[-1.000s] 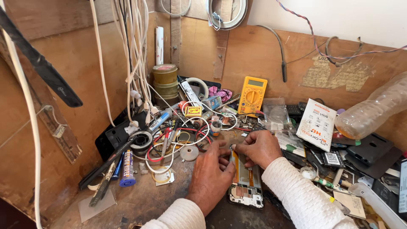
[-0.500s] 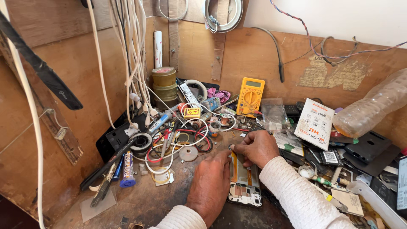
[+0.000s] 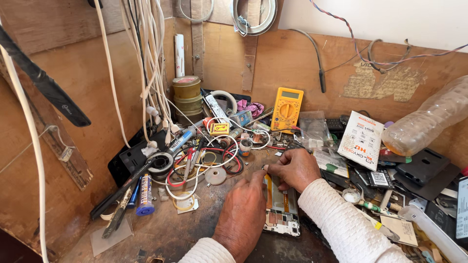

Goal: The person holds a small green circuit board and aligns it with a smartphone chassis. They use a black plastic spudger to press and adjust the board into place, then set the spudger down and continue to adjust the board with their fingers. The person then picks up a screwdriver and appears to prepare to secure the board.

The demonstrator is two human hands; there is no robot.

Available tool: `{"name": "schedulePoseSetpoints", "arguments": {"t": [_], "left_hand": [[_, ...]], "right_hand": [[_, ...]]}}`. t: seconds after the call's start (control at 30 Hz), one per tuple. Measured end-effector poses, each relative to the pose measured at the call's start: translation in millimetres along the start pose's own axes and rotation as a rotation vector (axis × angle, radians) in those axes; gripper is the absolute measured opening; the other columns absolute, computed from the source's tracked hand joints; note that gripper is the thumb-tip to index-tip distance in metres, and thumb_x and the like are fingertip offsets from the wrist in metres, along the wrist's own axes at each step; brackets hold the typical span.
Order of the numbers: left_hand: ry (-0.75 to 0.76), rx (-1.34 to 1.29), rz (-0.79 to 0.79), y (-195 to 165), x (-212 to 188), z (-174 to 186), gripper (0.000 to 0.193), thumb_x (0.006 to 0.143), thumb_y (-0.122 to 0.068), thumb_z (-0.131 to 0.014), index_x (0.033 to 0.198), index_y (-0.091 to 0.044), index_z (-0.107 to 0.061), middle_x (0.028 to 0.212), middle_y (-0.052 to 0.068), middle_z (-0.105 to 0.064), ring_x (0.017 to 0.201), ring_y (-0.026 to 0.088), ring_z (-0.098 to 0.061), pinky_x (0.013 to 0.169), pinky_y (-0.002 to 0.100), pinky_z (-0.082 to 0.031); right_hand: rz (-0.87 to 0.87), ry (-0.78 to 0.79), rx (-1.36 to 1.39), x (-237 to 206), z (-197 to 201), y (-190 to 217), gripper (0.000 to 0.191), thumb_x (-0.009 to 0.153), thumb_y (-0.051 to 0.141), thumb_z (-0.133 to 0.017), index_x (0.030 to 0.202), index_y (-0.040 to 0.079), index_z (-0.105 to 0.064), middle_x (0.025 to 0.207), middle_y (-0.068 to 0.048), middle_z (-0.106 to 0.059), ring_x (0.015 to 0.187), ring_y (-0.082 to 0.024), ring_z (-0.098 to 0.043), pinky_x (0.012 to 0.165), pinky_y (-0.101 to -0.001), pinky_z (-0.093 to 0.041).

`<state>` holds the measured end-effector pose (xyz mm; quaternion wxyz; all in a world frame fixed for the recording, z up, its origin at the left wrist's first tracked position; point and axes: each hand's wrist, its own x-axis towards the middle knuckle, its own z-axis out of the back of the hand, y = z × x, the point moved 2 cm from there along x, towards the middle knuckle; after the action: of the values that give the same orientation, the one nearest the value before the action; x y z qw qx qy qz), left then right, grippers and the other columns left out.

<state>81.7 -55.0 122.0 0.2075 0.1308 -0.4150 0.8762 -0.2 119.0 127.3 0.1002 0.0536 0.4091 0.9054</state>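
Note:
An opened phone (image 3: 281, 209) lies face down on the wooden bench, its circuit board and orange inner parts showing. My left hand (image 3: 242, 214) rests palm down along the phone's left edge, fingers pointing to its top end. My right hand (image 3: 294, 168) curls over the phone's top end, its fingertips pinched together at the upper left corner, close to my left fingertips. Whether a small part is between the fingers is hidden. Both sleeves are white knit.
A yellow multimeter (image 3: 287, 109) leans at the back wall. Red, white and black wires (image 3: 204, 163) tangle left of my hands, beside a blue tube (image 3: 145, 196) and tape rolls (image 3: 186, 95). A plastic bottle (image 3: 429, 119), a white packet (image 3: 361, 140) and phone parts crowd the right.
My hands have stayed on the phone; my right fingertips have shifted slightly at its top end. The view has moved a little.

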Motion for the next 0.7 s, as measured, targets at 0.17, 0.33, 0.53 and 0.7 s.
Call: {"name": "schedulePoseSetpoints", "arguments": {"t": [0.17, 0.33, 0.53, 0.7], "left_hand": [[-0.013, -0.026, 0.016, 1.4, -0.7, 1.3, 0.038, 0.089, -0.002, -0.059, 0.127, -0.001, -0.054, 0.099, 0.026, -0.066, 0.094, 0.046, -0.066, 0.080, 0.054, -0.053], [-0.024, -0.053, 0.019, 2.8, -1.8, 1.4, 0.036, 0.090, -0.002, -0.059, 0.126, -0.001, -0.055, 0.100, 0.026, -0.066, 0.096, 0.046, -0.065, 0.081, 0.055, -0.052], [-0.044, -0.105, 0.067, 3.5, -2.6, 1.3, 0.028, 0.091, -0.006, -0.059, 0.119, -0.003, -0.058, 0.099, 0.024, -0.067, 0.096, 0.045, -0.066, 0.082, 0.055, -0.052], [-0.034, -0.070, 0.069, 1.3, -4.3, 3.7, 0.025, 0.093, -0.008, -0.059, 0.118, -0.001, -0.057, 0.098, 0.026, -0.065, 0.096, 0.046, -0.064, 0.082, 0.055, -0.051]], "right_hand": [[-0.010, 0.005, 0.016, 0.6, -1.2, -0.1, 0.036, 0.073, 0.027, -0.090, 0.072, -0.003, -0.071, 0.065, -0.011, -0.073, 0.048, -0.019, -0.070, 0.044, -0.0328, -0.056], [-0.005, 0.014, 0.006, 0.6, -2.0, -0.7, 0.038, 0.072, 0.028, -0.091, 0.072, -0.004, -0.071, 0.065, -0.011, -0.073, 0.047, -0.019, -0.070, 0.044, -0.0327, -0.056], [0.006, 0.009, 0.006, 1.2, -3.1, -1.6, 0.038, 0.072, 0.028, -0.091, 0.072, -0.004, -0.071, 0.065, -0.011, -0.073, 0.047, -0.018, -0.070, 0.044, -0.0326, -0.056], [0.019, 0.005, -0.004, 2.5, -3.6, -3.6, 0.036, 0.071, 0.027, -0.092, 0.071, -0.003, -0.072, 0.065, -0.010, -0.073, 0.050, -0.017, -0.070, 0.045, -0.0321, -0.058]]}}
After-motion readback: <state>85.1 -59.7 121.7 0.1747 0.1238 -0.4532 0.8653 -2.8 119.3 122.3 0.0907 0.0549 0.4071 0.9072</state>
